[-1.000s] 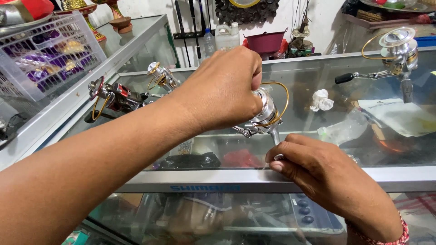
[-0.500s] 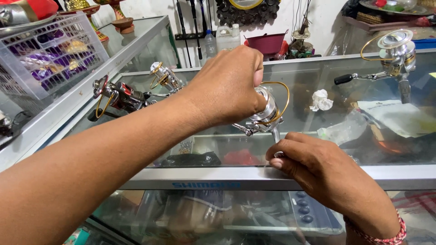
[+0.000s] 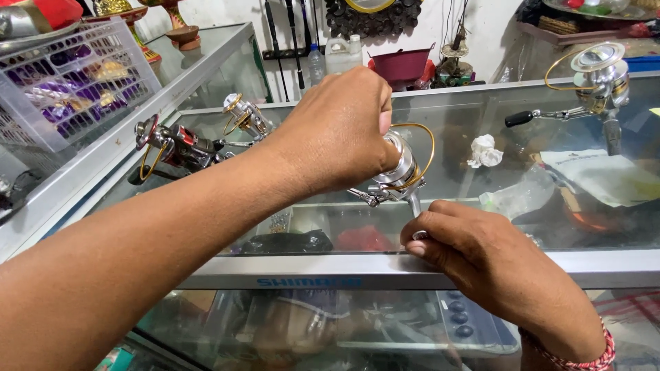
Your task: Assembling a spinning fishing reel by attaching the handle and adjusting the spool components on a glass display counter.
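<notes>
A silver spinning fishing reel (image 3: 402,172) with a gold bail wire stands on the glass counter top (image 3: 447,117). My left hand (image 3: 337,130) is wrapped over the top of the reel, covering its spool. My right hand (image 3: 481,254) pinches the reel's foot at the bottom, pressing it against the counter's metal front rail (image 3: 330,271). Most of the reel body is hidden by my left hand.
Two more reels (image 3: 179,144) lie at the left of the glass, and a silver and gold reel (image 3: 595,79) stands at the far right. A crumpled white paper (image 3: 485,151), a sheet of paper (image 3: 605,175) and a white plastic basket (image 3: 65,86) are nearby.
Both hands stay on the reel. My left hand has shifted slightly on the top of it; the reel stands in the same place.
</notes>
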